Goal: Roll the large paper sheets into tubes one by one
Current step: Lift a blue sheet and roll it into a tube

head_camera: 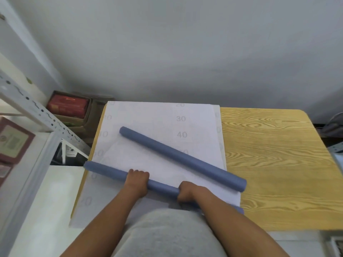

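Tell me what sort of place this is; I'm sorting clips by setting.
Probably a storeroom or workroom corner: a wood-grain table against a plain wall, a slotted metal shelf frame, and a cardboard box holding red packs on the floor.

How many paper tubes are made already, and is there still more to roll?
One blue tube looks finished and lies loose on the white sheets. The left hand and right hand grip a second blue roll, with paper still spread out beside it. Under both, flat sheets on the wooden table are still unrolled; I can't count them.
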